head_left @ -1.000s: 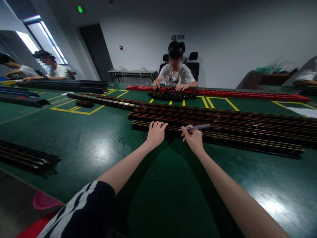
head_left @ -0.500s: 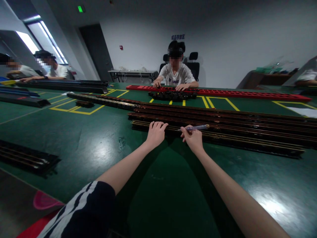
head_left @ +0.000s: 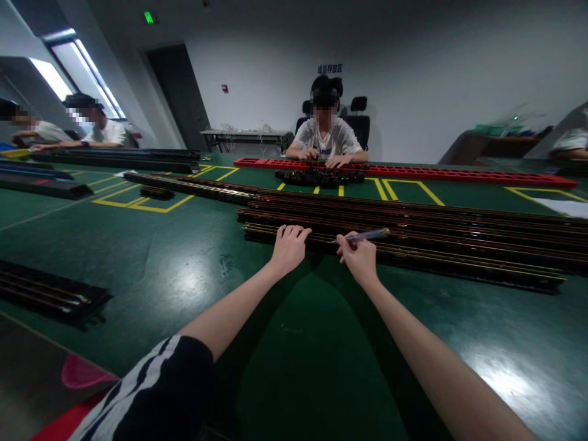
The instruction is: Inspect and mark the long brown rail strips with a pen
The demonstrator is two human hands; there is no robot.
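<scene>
A long dark strip (head_left: 441, 260) with brassy edges lies nearest me on the green table, in front of several similar strips. My left hand (head_left: 290, 248) rests on its left part, fingers apart and reaching over the edge. In my right hand (head_left: 359, 256) is a slim screwdriver (head_left: 373, 234) with a translucent purplish handle, pinched between thumb and fingers. Its thin metal tip points left and reaches the near strip between my hands. Whether the tip sits in anything is too small to tell.
More dark strips (head_left: 413, 220) lie side by side behind. At the left edge is another bundle of strips (head_left: 50, 293). Across the table a co-worker (head_left: 327, 138) handles black parts (head_left: 319, 177) by a long red slotted frame (head_left: 459, 174). A pink basin (head_left: 85, 371) stands below the table edge.
My right hand and the screwdriver have shifted very slightly to the right. My left hand stays in place. The co-worker's hand on the left of their body has moved inward.
</scene>
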